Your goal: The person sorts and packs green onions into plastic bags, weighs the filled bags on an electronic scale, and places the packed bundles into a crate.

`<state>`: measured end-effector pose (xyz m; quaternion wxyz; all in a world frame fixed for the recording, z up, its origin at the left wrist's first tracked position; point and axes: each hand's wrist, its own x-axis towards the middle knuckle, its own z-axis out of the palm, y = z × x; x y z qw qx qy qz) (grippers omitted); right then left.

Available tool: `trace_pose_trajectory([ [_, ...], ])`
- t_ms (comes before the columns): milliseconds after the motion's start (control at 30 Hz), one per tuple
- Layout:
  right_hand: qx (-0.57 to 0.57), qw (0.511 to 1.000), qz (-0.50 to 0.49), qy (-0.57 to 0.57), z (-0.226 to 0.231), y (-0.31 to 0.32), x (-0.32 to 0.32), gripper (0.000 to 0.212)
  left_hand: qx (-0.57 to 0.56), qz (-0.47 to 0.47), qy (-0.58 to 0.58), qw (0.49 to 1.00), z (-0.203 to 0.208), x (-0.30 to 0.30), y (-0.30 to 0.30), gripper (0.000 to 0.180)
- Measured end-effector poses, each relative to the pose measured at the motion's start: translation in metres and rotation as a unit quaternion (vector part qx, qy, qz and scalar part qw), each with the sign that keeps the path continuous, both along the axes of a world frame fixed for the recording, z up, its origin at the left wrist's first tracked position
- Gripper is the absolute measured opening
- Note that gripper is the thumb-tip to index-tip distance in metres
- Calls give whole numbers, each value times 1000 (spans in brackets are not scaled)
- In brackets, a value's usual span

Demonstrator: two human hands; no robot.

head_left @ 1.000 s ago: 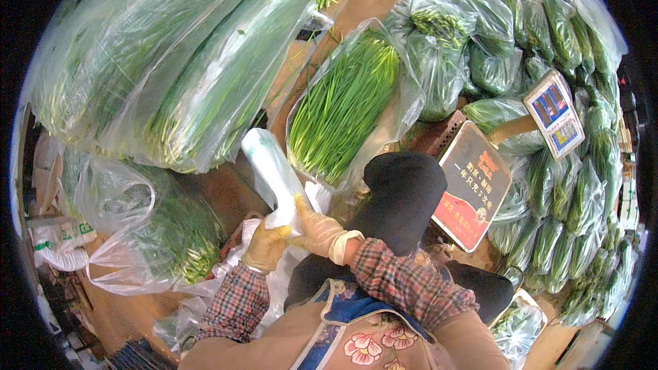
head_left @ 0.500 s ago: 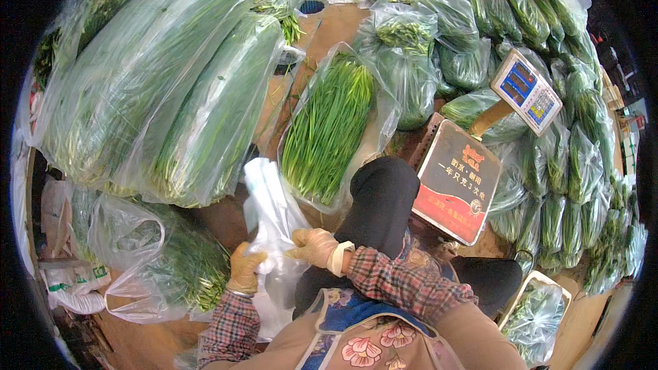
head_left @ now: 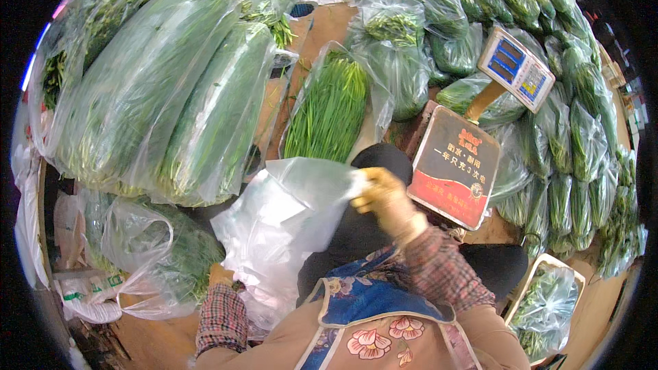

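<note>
A thin, clear plastic bag (head_left: 274,226) is spread out above my lap. My right hand (head_left: 387,202), in a yellowish glove, pinches its upper right corner. At the bag's lower left edge, my gloved left hand (head_left: 221,276) holds it, with most of its fingers hidden behind the film. Just beyond the bag lies a bundle of green garlic chives (head_left: 329,109) in an opened clear wrapper. To the right of my right hand stands a weighing scale (head_left: 452,168) with a dark and red platform and a tilted display (head_left: 517,68).
Large clear bags of long greens (head_left: 147,89) fill the left side. A bag of greens (head_left: 171,240) lies beside my left arm. Several bagged bundles (head_left: 576,144) are piled along the right and back. A white-rimmed basket (head_left: 541,301) holds more bagged greens at the lower right.
The plastic bag has gone from bunched to spread wide. My right hand has moved up and right with its corner; my left hand has shifted slightly down and left.
</note>
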<state>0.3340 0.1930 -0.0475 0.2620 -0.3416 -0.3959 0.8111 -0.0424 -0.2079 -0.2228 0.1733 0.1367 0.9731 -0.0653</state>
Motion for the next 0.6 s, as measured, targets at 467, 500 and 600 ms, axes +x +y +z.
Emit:
trace_pose_trajectory([
  [467,94,979,-43,-178,-72,-31,149,26,373,-693,-7,617,177,264,410,64],
  [500,122,977,-18,-174,-87,-37,151,29,401,-686,-14,608,179,284,427,67],
  [600,117,986,11,-120,-71,-42,141,58,451,-665,-61,592,176,318,449,73],
])
